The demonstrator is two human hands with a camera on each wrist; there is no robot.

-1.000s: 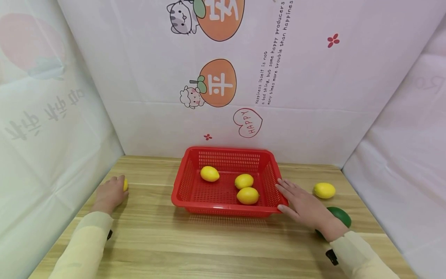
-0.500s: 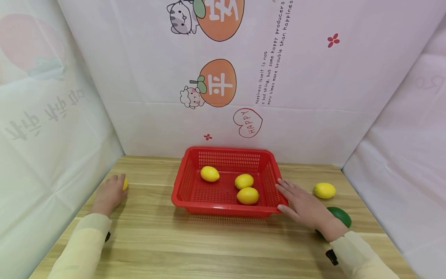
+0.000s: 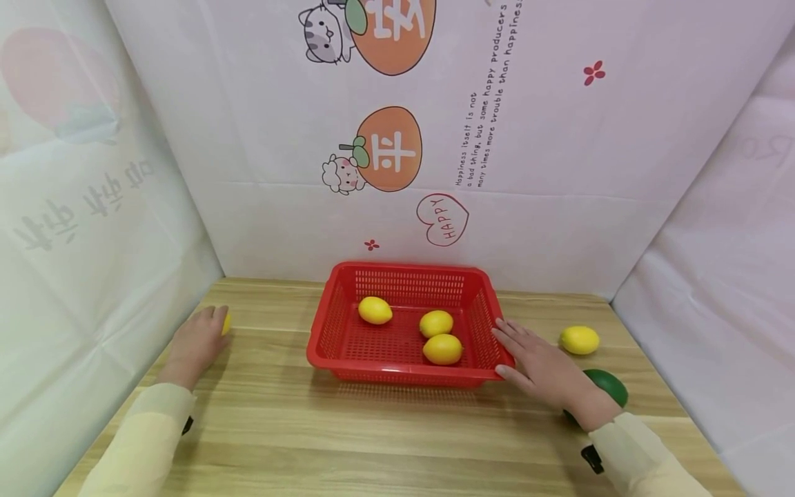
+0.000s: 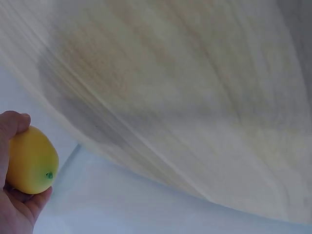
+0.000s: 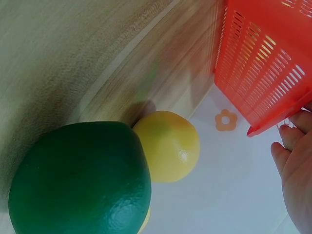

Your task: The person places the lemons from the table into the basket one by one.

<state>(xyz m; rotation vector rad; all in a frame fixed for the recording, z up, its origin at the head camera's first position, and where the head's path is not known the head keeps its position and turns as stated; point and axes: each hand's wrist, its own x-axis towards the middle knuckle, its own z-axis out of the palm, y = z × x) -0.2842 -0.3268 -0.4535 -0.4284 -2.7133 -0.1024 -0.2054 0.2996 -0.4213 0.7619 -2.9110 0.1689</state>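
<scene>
Lemon point(image 4: 33, 161): sat in the left of the head frame, mostly hidden by fingers.
Left hand point(image 3: 195, 343): was clamped round it.
Basket point(image 3: 397, 368): stood lower centre with three lemons point(image 3: 375, 310) inside.
Right hand point(image 3: 542, 364): lay with extended fingers touching its right rim, well apart from the left.
Lower right: a loose lemon point(image 3: 580, 340) and green fruit point(image 3: 610, 386) lay on the table point(image 3: 348, 449).

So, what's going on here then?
A person's left hand is holding a lemon at the left side of the table, while the right hand touches the red basket. Three lemons lie inside it; another lemon and a dark green object sit to its right.
</scene>
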